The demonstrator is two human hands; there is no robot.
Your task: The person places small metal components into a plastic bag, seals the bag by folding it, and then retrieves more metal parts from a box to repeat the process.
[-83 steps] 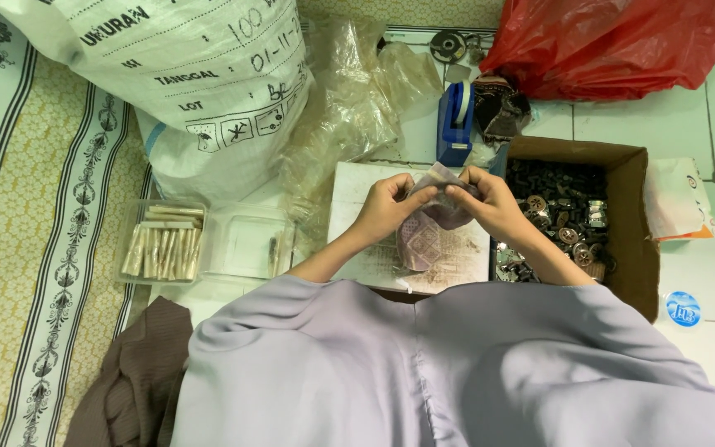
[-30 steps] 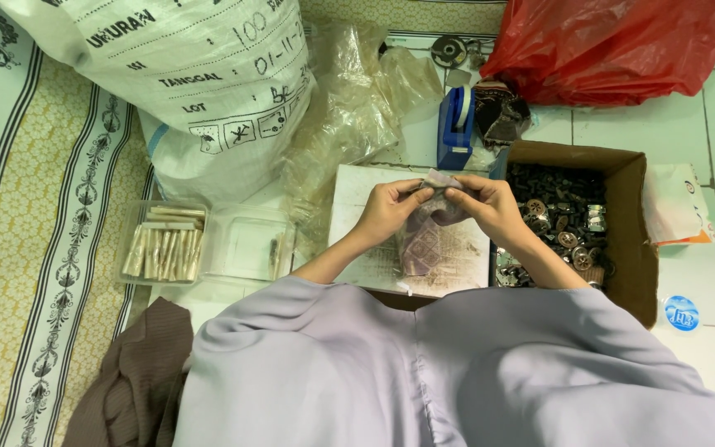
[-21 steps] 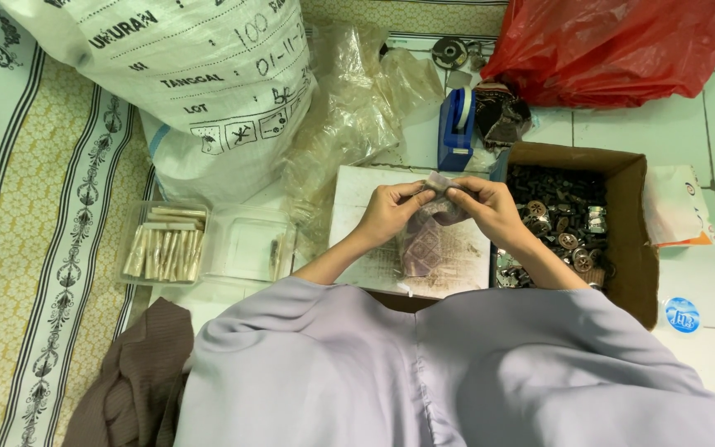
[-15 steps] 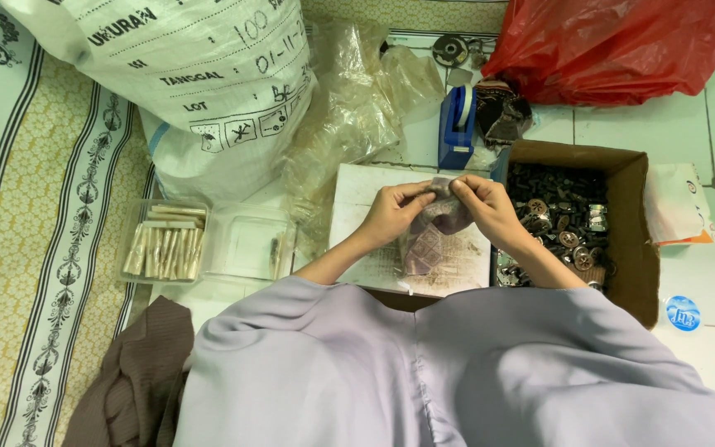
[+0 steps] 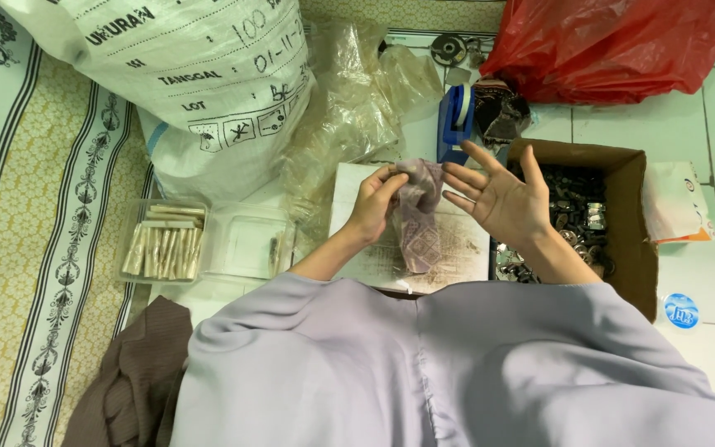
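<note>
Plastic pouch [image 5: 418, 217], small and clear with dark parts inside, hangs from my left hand [image 5: 371, 203], whose fingers pinch its top over the white board [image 5: 457, 257] in front of me. My right hand [image 5: 502, 201] is spread open, palm up, just beside the pouch and touching nothing. Judged from this, the pouch is filled and gathered at the neck, though whether it is sealed cannot be told. More remains: the cardboard box [image 5: 626, 223] at my right holds many loose metal parts, and crumpled clear bags [image 5: 349, 108] lie beyond the board.
</note>
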